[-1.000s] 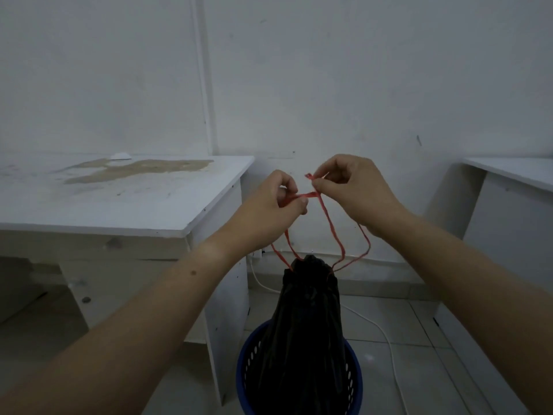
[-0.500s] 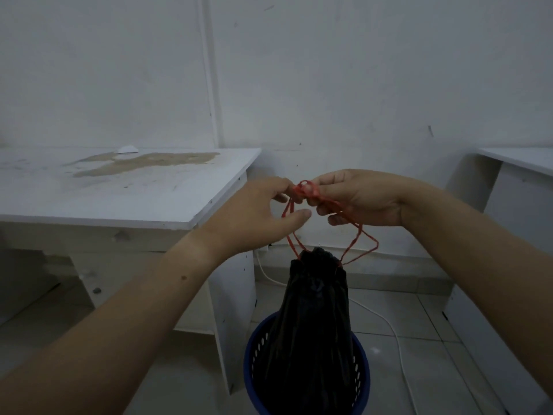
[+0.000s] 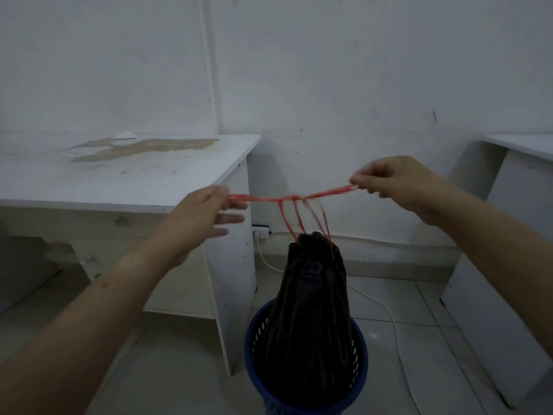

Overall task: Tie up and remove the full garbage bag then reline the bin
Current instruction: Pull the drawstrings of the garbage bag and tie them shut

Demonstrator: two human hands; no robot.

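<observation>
A black garbage bag [image 3: 311, 319] stands gathered to a point inside a blue perforated bin [image 3: 305, 390] on the floor. Red drawstrings [image 3: 294, 198] rise from the bag's neck to a small knot and stretch out level to both sides. My left hand [image 3: 206, 217] pinches the left end between thumb and forefinger, its other fingers spread straight. My right hand [image 3: 392, 181] pinches the right end with curled fingers. Both hands are above and on either side of the bag.
A worn white desk [image 3: 125, 175] stands left of the bin, its side panel close to it. Another white desk [image 3: 520, 151] is at the right. A white cable [image 3: 389, 313] runs from a wall socket [image 3: 260, 232] across the tiled floor behind the bin.
My hands were close together working the red strings above the bag. They have moved apart sideways, and the strings are now stretched taut with a knot in the middle.
</observation>
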